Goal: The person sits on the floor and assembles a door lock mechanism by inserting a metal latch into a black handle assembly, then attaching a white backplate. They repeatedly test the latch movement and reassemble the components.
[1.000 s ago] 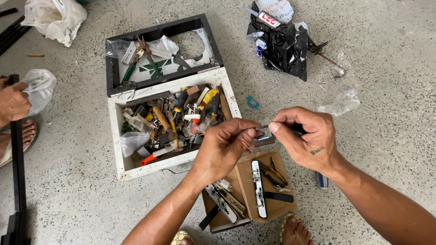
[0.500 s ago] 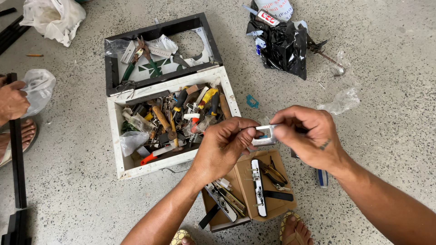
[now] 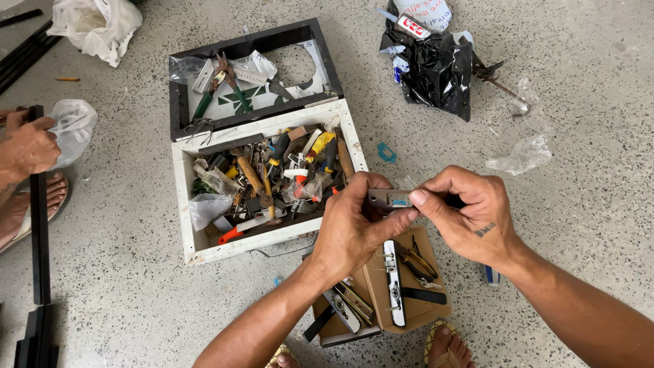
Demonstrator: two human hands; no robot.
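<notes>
Head view, looking straight down: nearest the camera are sandalled toes (image 3: 446,347) and an open cardboard box (image 3: 381,289) on the speckled floor (image 3: 579,88), holding a long white latch plate (image 3: 393,283), pliers and other lock hardware. Just above the box, both hands meet over a small grey metal plate (image 3: 390,199), held level in the air between them. Left hand (image 3: 354,228) curls around its left end, fingers closed and thumb pressed along the lower edge; right hand (image 3: 466,215) pinches the right end between thumb and forefinger, other fingers folded in. Both forearms come up from the bottom edge, angled inward, wrists slightly bent. Judgement: the plate looks rigid and light, smooth-faced so possibly slippery (edges may be sharp); best gripped at the short ends, as now, leaving the centre free. Further out, touching nothing in hand, sits a white toolbox (image 3: 269,180) crammed with screwdrivers, a hammer and bagged parts, its black lid (image 3: 248,75) hinged back with green-handled snips on it. A small blue clip (image 3: 387,152) lies just right of the toolbox. Beyond: a black plastic bag (image 3: 432,65) with cartons, clear wrapper (image 3: 523,155), white bag (image 3: 95,24) at top left. At the left edge another person's hand (image 3: 27,146) grips a black frame bar (image 3: 37,225).
</notes>
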